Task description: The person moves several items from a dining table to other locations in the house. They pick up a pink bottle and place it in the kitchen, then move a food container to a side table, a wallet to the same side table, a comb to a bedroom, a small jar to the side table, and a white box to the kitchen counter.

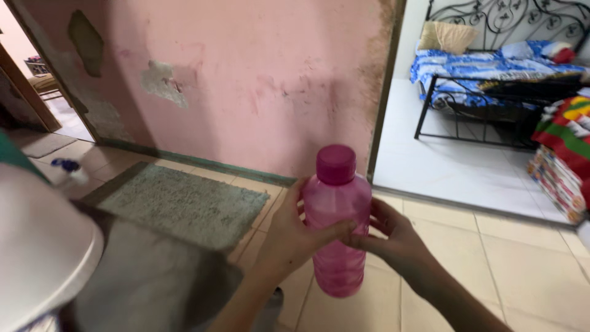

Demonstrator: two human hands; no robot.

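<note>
While I stand over the tiled floor [528, 270], the pink bottle [337, 227] hangs upright between my palms, cap up. My left hand [295, 237] wraps its side; my right hand [393, 240] presses the opposite side, equally close.

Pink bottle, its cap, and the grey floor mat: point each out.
pink bottle [337, 246]: head view, on its ribbed lower body.
cap [336, 163]: head view, on the side of the lid.
grey floor mat [184, 203]: head view, on its middle.
</note>
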